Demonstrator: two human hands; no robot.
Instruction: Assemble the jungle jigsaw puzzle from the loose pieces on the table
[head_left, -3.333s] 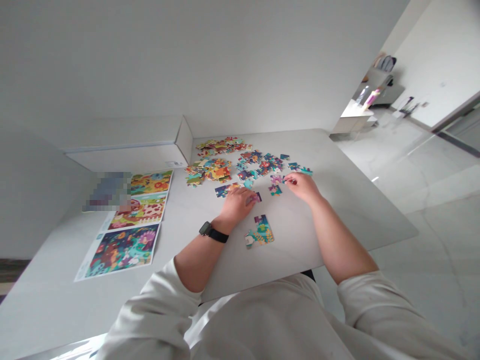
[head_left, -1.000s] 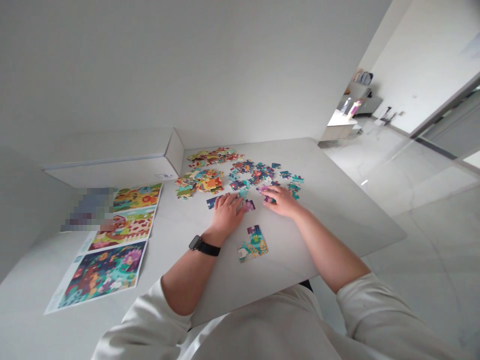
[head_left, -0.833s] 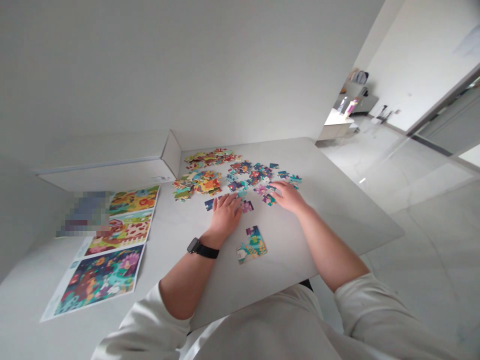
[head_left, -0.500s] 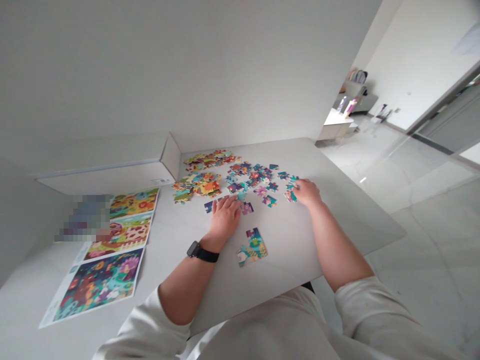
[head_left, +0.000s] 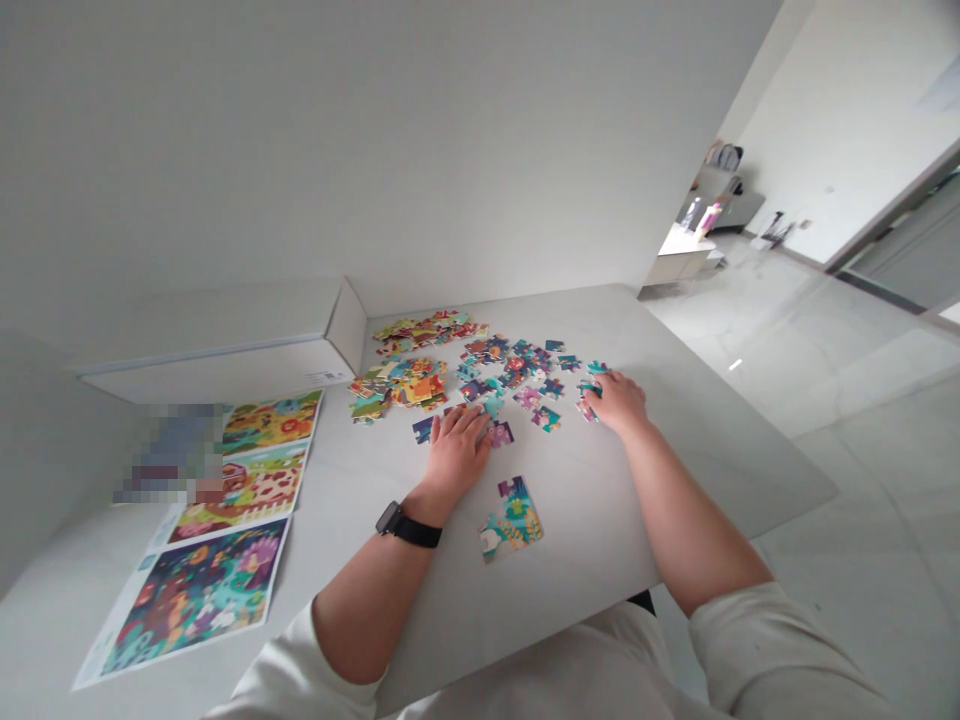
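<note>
My left hand (head_left: 459, 452) lies palm down on the table, its fingers stretched over a dark blue piece (head_left: 422, 430) and a purple puzzle piece (head_left: 500, 433). Thumb and fingers of my right hand (head_left: 622, 402) close around a teal puzzle piece (head_left: 591, 388) at the right end of the loose pieces, partly hidden by the fingers. Between the hands spreads a heap of dark blue, teal and purple puzzle pieces (head_left: 516, 368). Nearer my body is a small joined section (head_left: 517, 520) showing a green figure and yellow plants.
Two piles, orange-yellow pieces (head_left: 409, 385) and red-yellow pieces (head_left: 429, 330), lie behind my left hand. A white box (head_left: 225, 365) stands against the wall. Printed picture sheets (head_left: 195, 595) lie at the left, beside a blurred-out patch. The table's right edge borders a tiled floor (head_left: 862, 440).
The view has tilted slightly, so everything sits a little lower. My right hand's fingers have drawn in around the teal piece. My left hand stays on the same pieces.
</note>
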